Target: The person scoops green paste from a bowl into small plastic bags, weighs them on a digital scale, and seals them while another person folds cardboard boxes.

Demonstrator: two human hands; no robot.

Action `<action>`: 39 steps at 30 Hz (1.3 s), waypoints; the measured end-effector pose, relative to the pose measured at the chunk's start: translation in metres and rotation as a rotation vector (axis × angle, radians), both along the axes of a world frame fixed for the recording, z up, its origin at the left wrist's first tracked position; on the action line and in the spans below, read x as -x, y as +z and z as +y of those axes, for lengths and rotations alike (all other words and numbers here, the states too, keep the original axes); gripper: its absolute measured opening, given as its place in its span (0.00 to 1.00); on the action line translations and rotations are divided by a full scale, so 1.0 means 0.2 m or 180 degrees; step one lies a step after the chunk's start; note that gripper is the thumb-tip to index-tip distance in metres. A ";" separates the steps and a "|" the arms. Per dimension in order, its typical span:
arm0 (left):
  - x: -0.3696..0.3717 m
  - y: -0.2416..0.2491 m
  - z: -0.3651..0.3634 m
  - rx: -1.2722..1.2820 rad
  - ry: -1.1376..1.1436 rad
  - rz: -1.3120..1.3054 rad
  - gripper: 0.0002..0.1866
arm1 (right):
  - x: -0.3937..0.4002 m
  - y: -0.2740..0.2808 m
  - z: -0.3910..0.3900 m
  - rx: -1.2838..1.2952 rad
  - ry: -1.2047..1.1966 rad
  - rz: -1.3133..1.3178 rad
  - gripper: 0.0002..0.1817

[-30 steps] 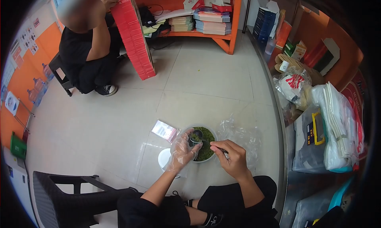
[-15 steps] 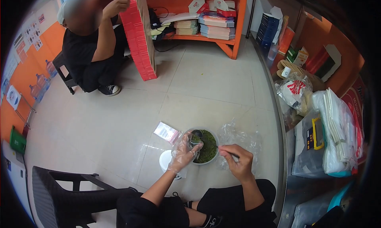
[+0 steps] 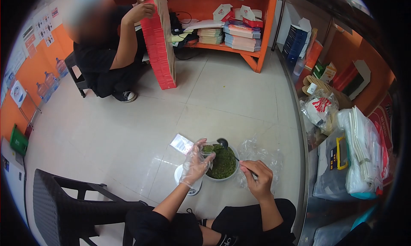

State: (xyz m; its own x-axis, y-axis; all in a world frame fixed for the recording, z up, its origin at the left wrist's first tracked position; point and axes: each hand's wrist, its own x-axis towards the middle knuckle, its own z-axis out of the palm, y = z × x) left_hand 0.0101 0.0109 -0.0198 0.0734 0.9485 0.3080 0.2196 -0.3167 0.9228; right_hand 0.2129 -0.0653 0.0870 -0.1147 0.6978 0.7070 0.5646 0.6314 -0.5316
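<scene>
My left hand [image 3: 196, 164], in a clear plastic glove, is closed around a small clear cup [image 3: 207, 150] with green flakes in it. The cup is held over the left side of a round tub [image 3: 236, 174] of chopped green herbs [image 3: 223, 162]. Pinched in my right hand [image 3: 258, 176] is the handle of a black spoon [image 3: 222, 142], whose bowl is over the tub's far edge beside the cup. Partly under my left wrist lies a round white item [image 3: 181, 174], perhaps a scale. A flat pack [image 3: 182, 143] rests beyond it.
Crumpled clear plastic [image 3: 267, 160] lies right of the tub. A metal shelf with bins [image 3: 329, 169] and bags runs along my right. Black stool [image 3: 64, 199] at left. Ahead, a seated person [image 3: 107, 49] holds a tall red cardboard stack [image 3: 160, 53] near an orange shelf [image 3: 257, 59].
The spoon bowl has moved from inside the cup to the far right of it. The cup stays in my left hand. The other person's second hand now shows atop the stack.
</scene>
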 end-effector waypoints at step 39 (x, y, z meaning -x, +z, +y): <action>0.26 0.34 -0.25 -0.0516 0.0262 -0.0726 0.50 | 0.20 0.01 0.08 0.0181 -0.0643 -0.0138 0.03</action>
State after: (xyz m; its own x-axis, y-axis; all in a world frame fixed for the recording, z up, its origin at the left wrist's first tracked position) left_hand -0.0417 -0.0394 0.0473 -0.0901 0.8855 0.4557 0.0433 -0.4537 0.8901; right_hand 0.1722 -0.0492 0.0886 0.0020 0.7483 0.6634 0.6997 0.4729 -0.5356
